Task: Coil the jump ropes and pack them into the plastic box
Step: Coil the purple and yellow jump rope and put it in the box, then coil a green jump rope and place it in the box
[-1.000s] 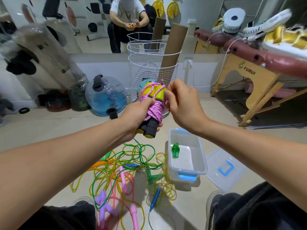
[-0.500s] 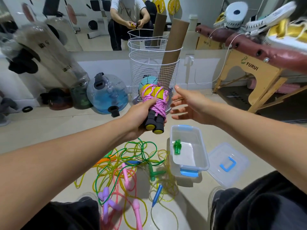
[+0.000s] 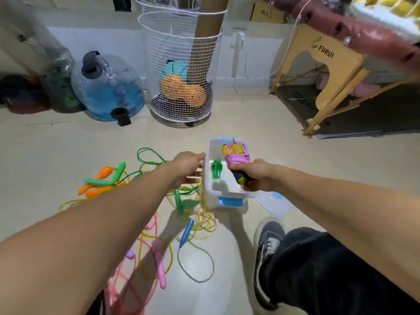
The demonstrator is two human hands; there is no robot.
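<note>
My right hand (image 3: 254,175) grips the black ends of a coiled jump rope (image 3: 236,155), pink cord wound round yellow-and-black handles. It hangs tilted over the clear plastic box (image 3: 227,193) on the floor. A small green handle (image 3: 216,169) lies inside the box. My left hand (image 3: 187,165) reaches to the box's left wall with its fingers extended and holds nothing that I can see. Left of the box, loose ropes (image 3: 195,223) lie tangled, with orange and green handles (image 3: 100,178), a pink handle (image 3: 159,264) and a blue handle (image 3: 186,231).
The box lid (image 3: 276,202) lies on the floor right of the box. Behind stand a white wire basket (image 3: 179,64), a blue water bag (image 3: 109,87) and a wooden massage table (image 3: 329,83). My shoe (image 3: 268,242) and dark trouser leg are at lower right.
The coiled pink rope passed from my left hand to my right and came down over the box. My left hand dropped to the box's left side. My view tilted downward.
</note>
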